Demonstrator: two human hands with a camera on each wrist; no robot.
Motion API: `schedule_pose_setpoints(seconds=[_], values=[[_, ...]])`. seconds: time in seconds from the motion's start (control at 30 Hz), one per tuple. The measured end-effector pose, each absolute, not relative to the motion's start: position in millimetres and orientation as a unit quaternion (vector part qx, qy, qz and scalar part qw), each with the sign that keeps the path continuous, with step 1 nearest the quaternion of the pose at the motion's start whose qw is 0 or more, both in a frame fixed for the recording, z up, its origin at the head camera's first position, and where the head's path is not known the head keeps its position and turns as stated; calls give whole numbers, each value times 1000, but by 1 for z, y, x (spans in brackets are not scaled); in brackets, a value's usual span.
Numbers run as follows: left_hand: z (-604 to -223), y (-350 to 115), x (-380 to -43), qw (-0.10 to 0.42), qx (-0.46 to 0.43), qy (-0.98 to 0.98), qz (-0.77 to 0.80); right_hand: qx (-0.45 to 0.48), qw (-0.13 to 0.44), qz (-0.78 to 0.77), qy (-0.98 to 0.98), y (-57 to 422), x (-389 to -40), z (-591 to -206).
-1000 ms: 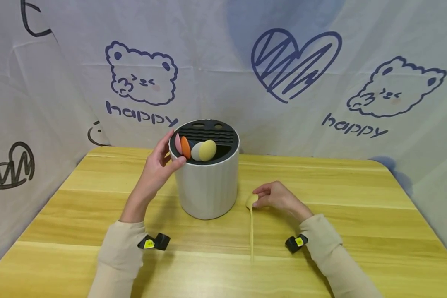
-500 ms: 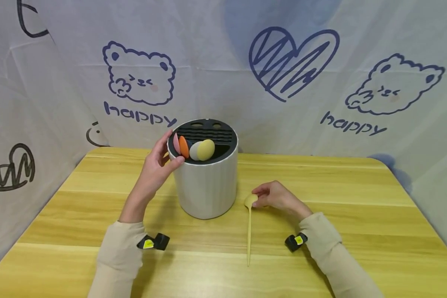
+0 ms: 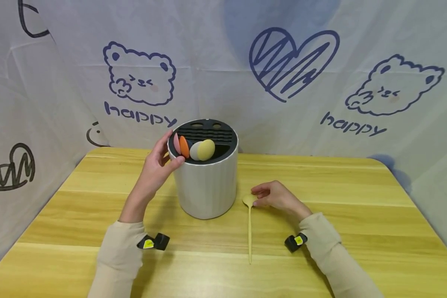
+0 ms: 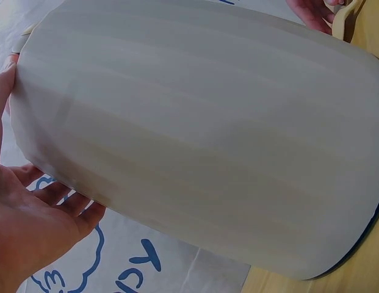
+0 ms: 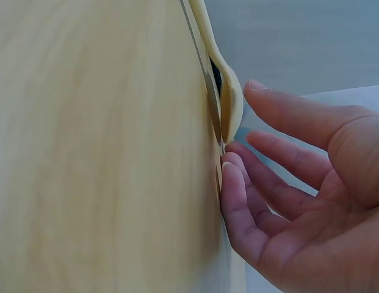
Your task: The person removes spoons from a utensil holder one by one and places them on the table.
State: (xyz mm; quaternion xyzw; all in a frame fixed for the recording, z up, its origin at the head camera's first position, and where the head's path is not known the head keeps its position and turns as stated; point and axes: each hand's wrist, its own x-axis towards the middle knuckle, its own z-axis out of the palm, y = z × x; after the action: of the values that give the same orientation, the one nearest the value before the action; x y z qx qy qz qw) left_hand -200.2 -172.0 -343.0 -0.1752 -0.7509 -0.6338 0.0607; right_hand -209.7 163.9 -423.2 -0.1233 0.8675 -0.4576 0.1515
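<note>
A white ribbed utensil holder [image 3: 205, 190] with a black slotted top stands upright on the table. My left hand [image 3: 157, 165] grips its left side, thumb at the front rim and fingers round the back; the left wrist view shows these fingers [image 4: 61, 194] against the wall. To the holder's right, a yellow spoon [image 3: 250, 231] lies on the table, its handle toward me. My right hand [image 3: 277, 199] is beside the bowl. In the right wrist view the fingertips are close to the tip of the spoon's bowl [image 5: 233, 101], and a small gap separates the thumb from it.
Several rounded spoon heads rise from the holder's front slot: pink [image 3: 176, 143], orange [image 3: 184, 147], whitish [image 3: 194, 151] and yellow [image 3: 206, 150]. Behind the wooden table [image 3: 320, 256] hangs a printed cloth [image 3: 216, 49]. Each wrist wears a small black camera.
The spoon's bowl has shifted slightly left, out from between the right thumb and fingers, and its handle has come to lie still. The left hand and the holder keep their places.
</note>
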Motion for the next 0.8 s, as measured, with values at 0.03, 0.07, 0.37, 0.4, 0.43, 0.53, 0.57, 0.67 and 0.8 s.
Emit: schedule_pose_setpoints(seconds=[0.03,0.07,0.37,0.4,0.43,0.53,0.57,0.67,0.8], values=[[-343,-172,-200,61,-176,-751,-634,-124,150,-458,868,164,-210,-423],[-343,-172,-200,60,-176,-750,-634,-123,150,-458,867,165,-210,-423],[-342,-171,-200,59,-178,-751,-633,-127,153,-463,864,167,-210,-422],[-342,-171,-200,60,-179,-751,-633,-127,152,-463,864,167,-210,-422],[-342,-171,-200,59,-179,-751,-632,-127,152,-463,864,168,-210,-422],[-342,-172,-200,59,-178,-752,-632,-128,151,-462,865,168,-209,-420],[-342,-172,-200,59,-178,-751,-633,-133,150,-458,866,169,-209,-419],[-341,-171,-199,59,-173,-751,-635,-144,133,-447,873,171,-209,-413],[-339,-172,-199,57,-171,-750,-636,-152,92,-447,877,173,-209,-398]])
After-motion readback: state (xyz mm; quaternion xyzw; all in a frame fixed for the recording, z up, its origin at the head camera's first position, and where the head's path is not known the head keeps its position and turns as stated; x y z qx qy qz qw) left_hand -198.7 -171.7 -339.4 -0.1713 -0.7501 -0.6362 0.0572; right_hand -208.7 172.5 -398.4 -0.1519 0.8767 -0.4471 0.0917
